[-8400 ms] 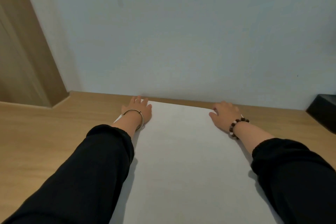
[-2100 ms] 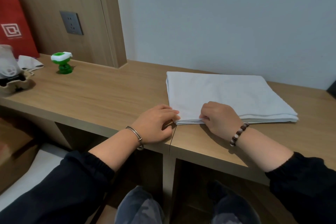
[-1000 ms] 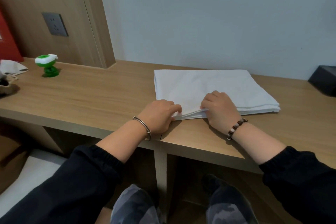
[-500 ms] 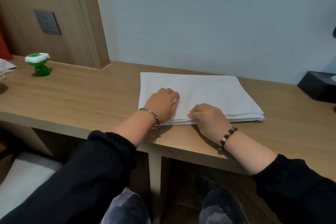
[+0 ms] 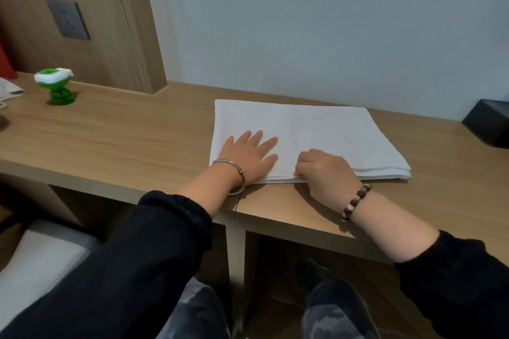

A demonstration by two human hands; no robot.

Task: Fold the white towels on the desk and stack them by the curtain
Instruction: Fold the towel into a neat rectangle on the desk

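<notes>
The left hand now spreads flat on the folded white towel, the right hand still pinching its near edge, seemingly smoothing the fold

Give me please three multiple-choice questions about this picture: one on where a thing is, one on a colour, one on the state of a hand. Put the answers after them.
1. Where does the green toy stand?
A) on the desk, left of the towel
B) on top of the towel
C) on the floor

2. What colour is the box at the desk's right end?
A) red
B) black
C) yellow

3. How does the left hand lie?
A) curled round the toy
B) hanging under the desk
C) flat on the towel, fingers straight

Answers: 1 A, the toy stands on bare wood well to the left of the towel. 2 B, the box is plainly black. 3 C, its palm and straight fingers rest on the towel's near left corner.
</notes>
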